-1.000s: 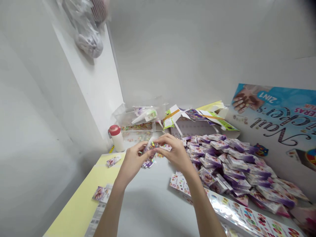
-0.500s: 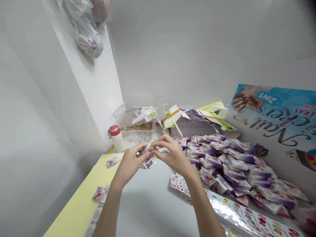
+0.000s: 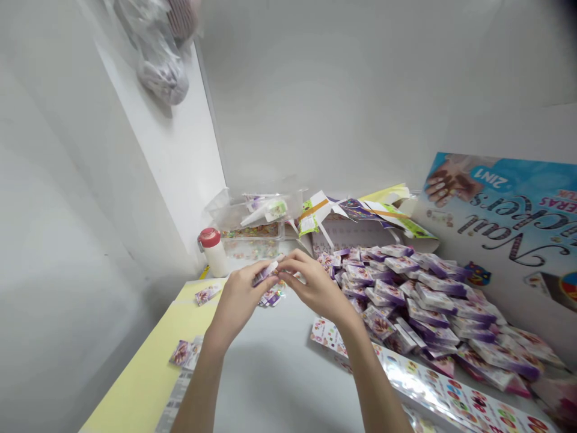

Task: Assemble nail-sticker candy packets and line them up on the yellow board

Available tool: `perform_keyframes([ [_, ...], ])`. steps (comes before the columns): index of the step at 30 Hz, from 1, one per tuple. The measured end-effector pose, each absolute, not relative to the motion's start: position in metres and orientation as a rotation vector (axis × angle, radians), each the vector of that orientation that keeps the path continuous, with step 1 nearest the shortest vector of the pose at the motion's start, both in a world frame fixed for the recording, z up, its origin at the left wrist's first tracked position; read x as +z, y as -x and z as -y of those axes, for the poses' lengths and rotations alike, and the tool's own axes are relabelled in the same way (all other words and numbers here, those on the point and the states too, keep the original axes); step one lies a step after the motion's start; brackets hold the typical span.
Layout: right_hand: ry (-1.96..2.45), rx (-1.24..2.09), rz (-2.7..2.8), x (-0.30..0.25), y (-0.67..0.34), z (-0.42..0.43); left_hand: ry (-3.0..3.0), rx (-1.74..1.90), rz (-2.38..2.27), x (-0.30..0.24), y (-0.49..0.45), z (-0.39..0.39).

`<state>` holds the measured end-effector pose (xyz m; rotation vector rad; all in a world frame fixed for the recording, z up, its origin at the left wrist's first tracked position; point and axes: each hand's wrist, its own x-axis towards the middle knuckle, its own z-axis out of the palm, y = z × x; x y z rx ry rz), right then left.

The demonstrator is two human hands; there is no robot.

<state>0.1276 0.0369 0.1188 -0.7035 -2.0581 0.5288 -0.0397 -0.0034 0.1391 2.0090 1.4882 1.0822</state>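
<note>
My left hand (image 3: 238, 294) and my right hand (image 3: 315, 288) meet over a white table (image 3: 279, 373). Between their fingers is a small purple and white packet (image 3: 265, 273), pinched at one end by my right fingertips and held along its length by my left. Just below my hands lies a small heap of shiny packets (image 3: 271, 297), partly hidden by my left hand. A large heap of purple and white boxes (image 3: 428, 300) begins to the right of my right hand.
A pale yellow sheet (image 3: 153, 373) with a few packets lies at the left. A long printed sticker strip (image 3: 446, 391) runs along the front right. Behind stand a clear plastic tub (image 3: 250, 231), a red-capped bottle (image 3: 214, 252), torn cardboard, and a nail sticker poster (image 3: 500, 210).
My hands have drawn slightly closer together, and the packet now tilts lower to the left. The shiny piece earlier visible beside my right fingers is now mostly hidden.
</note>
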Motion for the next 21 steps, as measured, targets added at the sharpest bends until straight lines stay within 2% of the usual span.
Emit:
perform_keyframes([
  [9, 0.71, 0.769, 1.845, 0.117, -0.132, -0.043, -2.057, 1.091, -1.456, 0.138, 0.04, 0.006],
  [14, 0.723, 0.744, 1.817, 0.115, -0.133, -0.044, -2.086, 1.0, -1.453, 0.14, 0.035, 0.007],
  [21, 0.735, 0.75, 1.821, 0.125, -0.133, -0.034, -1.976, 1.179, -1.483, 0.141, 0.032, 0.004],
])
